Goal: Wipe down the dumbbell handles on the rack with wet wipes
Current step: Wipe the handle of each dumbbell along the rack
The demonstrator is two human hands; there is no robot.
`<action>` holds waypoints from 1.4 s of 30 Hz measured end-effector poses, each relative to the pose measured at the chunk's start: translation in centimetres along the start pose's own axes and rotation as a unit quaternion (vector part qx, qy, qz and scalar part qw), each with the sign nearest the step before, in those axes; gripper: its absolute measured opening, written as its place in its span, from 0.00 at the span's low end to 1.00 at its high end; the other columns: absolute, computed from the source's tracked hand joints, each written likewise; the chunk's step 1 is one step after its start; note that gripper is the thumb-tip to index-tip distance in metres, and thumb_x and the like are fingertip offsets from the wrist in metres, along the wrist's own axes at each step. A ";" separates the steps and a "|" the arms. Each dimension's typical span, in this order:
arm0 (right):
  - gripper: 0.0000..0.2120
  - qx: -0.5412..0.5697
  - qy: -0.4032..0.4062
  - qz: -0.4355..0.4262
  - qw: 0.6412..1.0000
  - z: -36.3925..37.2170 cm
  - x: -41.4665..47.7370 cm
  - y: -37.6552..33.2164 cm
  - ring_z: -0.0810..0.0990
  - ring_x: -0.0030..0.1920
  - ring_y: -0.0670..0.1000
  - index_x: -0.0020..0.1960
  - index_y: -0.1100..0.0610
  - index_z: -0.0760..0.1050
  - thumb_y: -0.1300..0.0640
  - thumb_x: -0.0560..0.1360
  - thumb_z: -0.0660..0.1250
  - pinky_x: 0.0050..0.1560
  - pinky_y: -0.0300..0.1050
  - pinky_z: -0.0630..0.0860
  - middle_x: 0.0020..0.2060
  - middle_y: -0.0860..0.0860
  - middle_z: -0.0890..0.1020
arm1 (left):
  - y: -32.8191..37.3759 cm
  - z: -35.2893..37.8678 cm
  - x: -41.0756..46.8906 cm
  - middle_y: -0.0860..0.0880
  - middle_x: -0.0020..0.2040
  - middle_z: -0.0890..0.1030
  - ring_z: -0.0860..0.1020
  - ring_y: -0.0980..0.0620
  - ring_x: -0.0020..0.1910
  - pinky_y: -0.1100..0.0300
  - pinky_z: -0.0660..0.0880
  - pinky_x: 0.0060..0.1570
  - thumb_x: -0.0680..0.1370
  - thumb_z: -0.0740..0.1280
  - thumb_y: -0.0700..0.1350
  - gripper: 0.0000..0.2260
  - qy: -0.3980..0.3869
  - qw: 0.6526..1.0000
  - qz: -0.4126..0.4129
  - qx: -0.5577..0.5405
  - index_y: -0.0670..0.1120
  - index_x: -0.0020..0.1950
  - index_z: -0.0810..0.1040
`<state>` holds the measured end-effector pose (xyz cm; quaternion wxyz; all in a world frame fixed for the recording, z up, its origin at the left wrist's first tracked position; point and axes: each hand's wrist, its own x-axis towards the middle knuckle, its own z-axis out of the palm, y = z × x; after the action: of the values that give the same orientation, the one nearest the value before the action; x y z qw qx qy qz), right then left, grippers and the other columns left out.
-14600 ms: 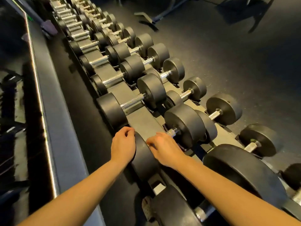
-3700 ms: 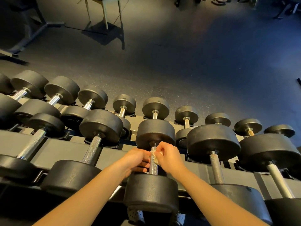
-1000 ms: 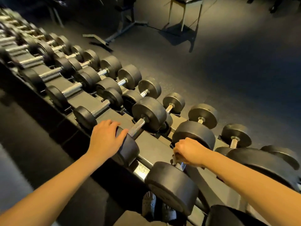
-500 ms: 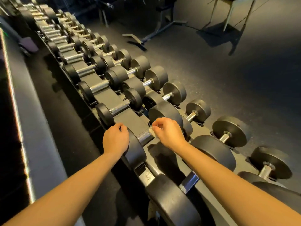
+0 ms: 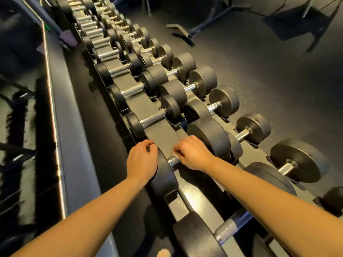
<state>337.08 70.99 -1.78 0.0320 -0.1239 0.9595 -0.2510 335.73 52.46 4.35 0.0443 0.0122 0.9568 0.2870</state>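
My right hand [image 5: 193,153] covers most of the handle [image 5: 172,161]; only a pale scrap of wet wipe [image 5: 174,152] shows by my fingers. My left hand [image 5: 143,158] grips the weight head [image 5: 165,175], hiding its top rim. Far rack end [image 5: 83,8] is blurry, its dumbbells too small to count. Nearest dumbbell [image 5: 196,238] and a foot [image 5: 164,254] are cut off by the bottom edge.

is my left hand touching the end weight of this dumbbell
Touching. The head view shows the left hand resting on the near end weight, fingers curled over its rim, no gap. The right hand holds the wet wipe on the handle.
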 end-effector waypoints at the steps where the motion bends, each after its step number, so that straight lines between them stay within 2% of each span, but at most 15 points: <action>1: 0.06 -0.015 0.001 0.028 0.999 -0.1 0.3 0.2 0.81 0.48 0.54 0.51 0.50 0.81 0.53 0.78 0.67 0.54 0.51 0.77 0.44 0.51 0.83 | 0.0 0.0 0.0 0.52 0.59 0.82 0.78 0.53 0.57 0.52 0.76 0.60 0.84 0.60 0.49 0.15 0.000 1.000 0.000 0.001 0.49 0.66 0.80; 6: 0.05 0.059 0.006 0.003 0.998 2.4 -0.9 -2.7 0.81 0.48 0.54 0.51 0.52 0.78 0.58 0.76 0.67 0.49 0.52 0.79 0.46 0.51 0.82 | -0.1 0.1 0.0 0.52 0.59 0.82 0.78 0.52 0.59 0.52 0.75 0.61 0.85 0.60 0.49 0.14 0.005 1.000 -0.002 -0.002 0.49 0.66 0.80; 12: 0.28 0.010 0.039 -0.114 0.993 2.4 -2.8 -0.2 0.77 0.64 0.52 0.68 0.53 0.77 0.59 0.68 0.78 0.71 0.50 0.70 0.64 0.50 0.81 | 0.0 0.1 -0.1 0.51 0.60 0.82 0.78 0.51 0.59 0.49 0.76 0.63 0.85 0.59 0.49 0.14 0.003 1.000 0.004 -0.004 0.49 0.66 0.80; 17: 0.17 -0.039 0.156 -0.006 0.987 3.0 -4.1 -2.4 0.77 0.59 0.52 0.60 0.54 0.81 0.56 0.72 0.74 0.65 0.50 0.73 0.57 0.50 0.81 | -0.2 0.1 -0.1 0.51 0.61 0.82 0.77 0.51 0.61 0.51 0.75 0.63 0.85 0.58 0.49 0.15 -0.001 1.000 0.003 -0.006 0.50 0.67 0.80; 20: 0.03 0.134 0.224 0.132 0.956 4.2 -4.7 -4.2 0.77 0.50 0.44 0.52 0.52 0.79 0.55 0.78 0.70 0.54 0.38 0.75 0.50 0.45 0.78 | -0.3 0.2 -0.1 0.52 0.61 0.82 0.78 0.52 0.60 0.55 0.73 0.60 0.85 0.59 0.49 0.15 -0.001 1.000 0.005 -0.008 0.50 0.67 0.80; 22: 0.02 0.396 0.217 0.303 0.840 4.4 -4.1 -4.6 0.81 0.43 0.42 0.47 0.52 0.80 0.58 0.78 0.71 0.48 0.36 0.80 0.45 0.46 0.82 | -0.4 0.2 -0.1 0.52 0.60 0.82 0.78 0.52 0.60 0.57 0.72 0.58 0.84 0.59 0.49 0.15 0.002 1.000 0.003 -0.005 0.49 0.67 0.80; 25: 0.04 0.673 0.193 0.468 0.539 4.5 -2.7 -4.4 0.84 0.33 0.49 0.45 0.62 0.83 0.69 0.74 0.73 0.36 0.42 0.83 0.39 0.57 0.85 | -0.3 0.2 -0.1 0.52 0.59 0.82 0.78 0.52 0.58 0.57 0.71 0.56 0.84 0.59 0.49 0.14 0.006 1.000 -0.003 -0.010 0.49 0.66 0.80; 26: 0.05 0.696 0.183 0.481 0.500 4.6 -2.4 -4.5 0.83 0.30 0.50 0.46 0.65 0.82 0.72 0.72 0.72 0.32 0.42 0.81 0.37 0.59 0.84 | -0.2 0.2 -0.1 0.52 0.58 0.82 0.77 0.53 0.57 0.57 0.71 0.56 0.84 0.59 0.49 0.14 0.008 1.000 -0.004 -0.011 0.49 0.65 0.81; 27: 0.06 0.702 0.166 0.482 0.498 4.8 -2.2 -4.9 0.81 0.28 0.50 0.46 0.67 0.81 0.75 0.71 0.70 0.29 0.40 0.79 0.37 0.60 0.83 | -0.2 0.2 -0.1 0.52 0.58 0.82 0.77 0.54 0.56 0.57 0.71 0.55 0.84 0.59 0.48 0.14 0.009 1.000 -0.004 -0.011 0.49 0.65 0.81; 30: 0.09 0.676 0.076 0.454 0.575 4.9 -2.8 -6.4 0.76 0.30 0.50 0.44 0.62 0.81 0.73 0.69 0.67 0.29 0.38 0.74 0.35 0.58 0.79 | 0.0 0.2 -0.1 0.51 0.57 0.82 0.76 0.55 0.54 0.58 0.70 0.53 0.84 0.60 0.48 0.14 0.014 1.000 -0.003 -0.008 0.48 0.64 0.81; 32: 0.10 0.675 0.041 0.450 0.584 4.2 -3.0 -6.1 0.77 0.30 0.50 0.42 0.60 0.80 0.74 0.70 0.67 0.29 0.37 0.75 0.34 0.56 0.80 | 0.0 0.2 -0.1 0.51 0.56 0.82 0.76 0.54 0.53 0.57 0.71 0.53 0.84 0.60 0.48 0.13 0.015 1.000 -0.003 -0.007 0.48 0.63 0.81; 36: 0.08 0.721 0.097 0.485 0.486 3.6 -2.4 -4.0 0.77 0.27 0.52 0.42 0.67 0.80 0.77 0.71 0.66 0.25 0.38 0.75 0.31 0.60 0.82 | -0.1 0.2 0.0 0.51 0.52 0.82 0.77 0.53 0.50 0.57 0.71 0.50 0.84 0.60 0.48 0.12 0.012 1.000 -0.003 -0.004 0.48 0.60 0.82; 39: 0.06 0.718 0.145 0.500 0.462 3.9 -2.3 -4.3 0.76 0.22 0.49 0.45 0.70 0.79 0.76 0.73 0.65 0.22 0.36 0.71 0.30 0.61 0.82 | -0.2 0.3 0.0 0.51 0.50 0.82 0.79 0.52 0.49 0.57 0.73 0.50 0.84 0.60 0.47 0.12 0.014 1.000 0.002 -0.008 0.49 0.59 0.82; 40: 0.06 0.722 0.125 0.489 0.473 4.1 -2.4 -4.8 0.75 0.22 0.48 0.44 0.68 0.79 0.75 0.74 0.65 0.22 0.36 0.70 0.28 0.59 0.81 | -0.2 0.3 0.0 0.51 0.50 0.82 0.79 0.52 0.49 0.57 0.73 0.50 0.84 0.60 0.48 0.12 0.015 1.000 0.002 -0.008 0.49 0.58 0.82; 42: 0.09 0.681 0.062 0.447 0.576 3.9 -2.6 -5.8 0.73 0.25 0.48 0.41 0.62 0.78 0.73 0.73 0.66 0.26 0.36 0.71 0.28 0.55 0.78 | -0.3 0.4 0.0 0.52 0.49 0.82 0.78 0.53 0.48 0.57 0.73 0.49 0.83 0.60 0.48 0.12 0.019 1.000 0.002 -0.007 0.49 0.58 0.82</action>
<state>341.38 64.92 -2.39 0.1556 0.3952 0.4396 -0.7915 335.72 52.44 3.88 0.0258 0.0083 0.9554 0.2941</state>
